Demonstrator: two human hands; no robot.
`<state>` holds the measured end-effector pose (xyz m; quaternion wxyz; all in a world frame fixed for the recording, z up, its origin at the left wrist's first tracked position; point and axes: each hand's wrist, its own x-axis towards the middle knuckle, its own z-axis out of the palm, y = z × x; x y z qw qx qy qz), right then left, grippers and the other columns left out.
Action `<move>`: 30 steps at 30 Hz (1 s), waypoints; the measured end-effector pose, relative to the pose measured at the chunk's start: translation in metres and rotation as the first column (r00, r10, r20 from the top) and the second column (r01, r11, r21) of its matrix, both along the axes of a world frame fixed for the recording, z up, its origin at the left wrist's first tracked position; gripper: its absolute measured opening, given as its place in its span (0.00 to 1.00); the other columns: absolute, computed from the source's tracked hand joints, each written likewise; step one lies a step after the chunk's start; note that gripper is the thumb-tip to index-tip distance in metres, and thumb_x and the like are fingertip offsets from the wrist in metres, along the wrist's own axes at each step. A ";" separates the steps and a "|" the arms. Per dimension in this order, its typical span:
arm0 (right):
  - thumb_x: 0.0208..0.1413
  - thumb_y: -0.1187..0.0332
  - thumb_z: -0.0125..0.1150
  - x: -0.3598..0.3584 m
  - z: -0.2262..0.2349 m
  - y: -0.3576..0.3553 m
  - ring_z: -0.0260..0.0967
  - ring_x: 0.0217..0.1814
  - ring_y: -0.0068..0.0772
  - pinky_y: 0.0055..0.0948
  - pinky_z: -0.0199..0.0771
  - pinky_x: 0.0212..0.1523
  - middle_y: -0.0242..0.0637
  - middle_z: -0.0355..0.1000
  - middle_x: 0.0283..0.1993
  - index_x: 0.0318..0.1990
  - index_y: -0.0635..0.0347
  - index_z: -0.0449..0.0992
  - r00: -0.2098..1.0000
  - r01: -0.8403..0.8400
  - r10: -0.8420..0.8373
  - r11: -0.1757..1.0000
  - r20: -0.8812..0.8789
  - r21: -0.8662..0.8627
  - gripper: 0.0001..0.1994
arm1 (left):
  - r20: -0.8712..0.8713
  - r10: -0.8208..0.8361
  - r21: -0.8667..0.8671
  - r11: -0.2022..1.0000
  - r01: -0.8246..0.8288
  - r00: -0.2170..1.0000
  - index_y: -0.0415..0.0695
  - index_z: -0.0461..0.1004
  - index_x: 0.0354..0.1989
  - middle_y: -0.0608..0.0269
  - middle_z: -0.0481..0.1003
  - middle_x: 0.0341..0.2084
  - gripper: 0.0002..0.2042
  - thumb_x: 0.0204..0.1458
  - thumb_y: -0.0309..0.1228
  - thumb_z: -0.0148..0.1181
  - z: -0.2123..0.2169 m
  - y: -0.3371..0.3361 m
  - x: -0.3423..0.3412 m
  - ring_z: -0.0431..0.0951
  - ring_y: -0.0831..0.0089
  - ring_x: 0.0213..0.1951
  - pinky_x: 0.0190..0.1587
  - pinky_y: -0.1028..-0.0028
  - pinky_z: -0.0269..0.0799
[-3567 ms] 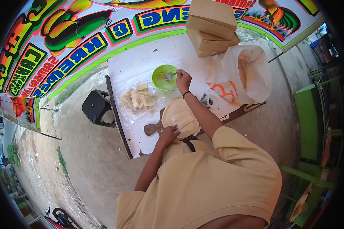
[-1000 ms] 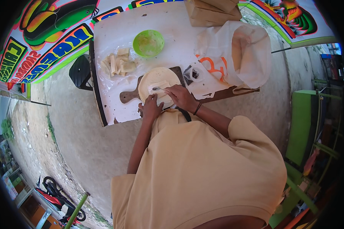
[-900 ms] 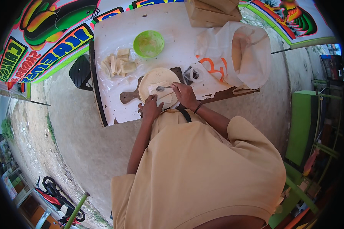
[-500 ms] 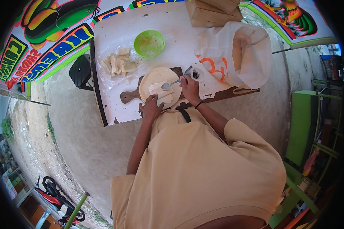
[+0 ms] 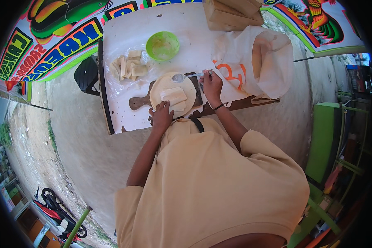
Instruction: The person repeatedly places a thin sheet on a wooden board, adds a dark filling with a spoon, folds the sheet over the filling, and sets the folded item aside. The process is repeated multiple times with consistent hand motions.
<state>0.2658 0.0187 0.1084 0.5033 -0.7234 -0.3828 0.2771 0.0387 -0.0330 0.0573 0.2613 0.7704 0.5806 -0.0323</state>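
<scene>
A stack of thin, round, pale wrappers [image 5: 157, 89] lies on a wooden paddle board [image 5: 139, 102] at the near side of the table. On the top wrapper, toward me, rests a flat, pale oblong piece [image 5: 173, 96]. My left hand [image 5: 162, 118] lies at the stack's near left edge, fingers apart, fingertips touching the wrapper beside that piece. With my right hand [image 5: 212, 86] I grip the handle end of a spoon [image 5: 178, 78]. Its bowl hovers over or touches the stack's far edge; I cannot tell which. My right hand mostly hides a small container behind it.
Several pale cut strips [image 5: 130, 68] lie on clear plastic at the left. A green bowl [image 5: 163, 46] with residue inside stands beyond the board. To the right sits a white plastic bag [image 5: 273, 62], with cardboard boxes [image 5: 233, 16] behind it. The table's near edge [image 5: 244, 103] is ragged.
My right hand has risen slightly away from me and to the right. The spoon bowl has moved from above the oblong piece to the stack's far edge. My left hand has barely moved.
</scene>
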 end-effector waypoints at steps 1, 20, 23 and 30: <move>0.60 0.66 0.53 0.000 0.002 0.013 0.77 0.23 0.30 0.28 0.75 0.30 0.41 0.76 0.22 0.35 0.68 0.76 0.996 0.038 -0.034 0.998 -0.086 0.045 0.12 | 0.012 -0.006 0.022 1.000 0.005 1.000 0.49 0.69 0.56 0.66 0.68 0.53 0.23 0.50 0.37 0.61 -0.005 -0.001 -0.002 0.67 0.69 0.57 0.57 0.45 0.51; 0.49 0.67 0.63 -0.032 -0.085 -0.037 0.68 0.51 0.39 0.36 0.69 0.51 0.38 0.70 0.46 0.52 0.58 0.71 0.482 -0.763 0.749 0.614 0.455 -0.202 0.21 | 0.055 -0.362 0.540 0.794 0.277 0.930 0.46 0.74 0.42 0.69 0.75 0.35 0.10 0.52 0.32 0.57 -0.061 0.009 -0.036 0.74 0.73 0.42 0.52 0.56 0.60; 0.48 0.67 0.62 -0.030 -0.101 -0.050 0.65 0.53 0.39 0.36 0.67 0.52 0.36 0.70 0.46 0.46 0.57 0.74 0.352 -0.790 0.789 0.538 0.503 -0.292 0.16 | 0.052 -0.383 0.569 0.770 0.288 0.922 0.46 0.74 0.39 0.70 0.75 0.31 0.08 0.50 0.30 0.57 -0.064 0.012 -0.036 0.75 0.74 0.38 0.50 0.58 0.61; 0.50 0.65 0.61 -0.025 -0.124 -0.041 0.66 0.48 0.35 0.36 0.65 0.47 0.30 0.70 0.44 0.40 0.54 0.75 0.240 -0.821 0.701 0.515 0.671 -0.245 0.10 | 0.033 -0.355 0.541 0.792 0.282 0.934 0.47 0.72 0.39 0.71 0.74 0.27 0.10 0.47 0.28 0.57 -0.065 0.010 -0.038 0.75 0.74 0.36 0.49 0.59 0.61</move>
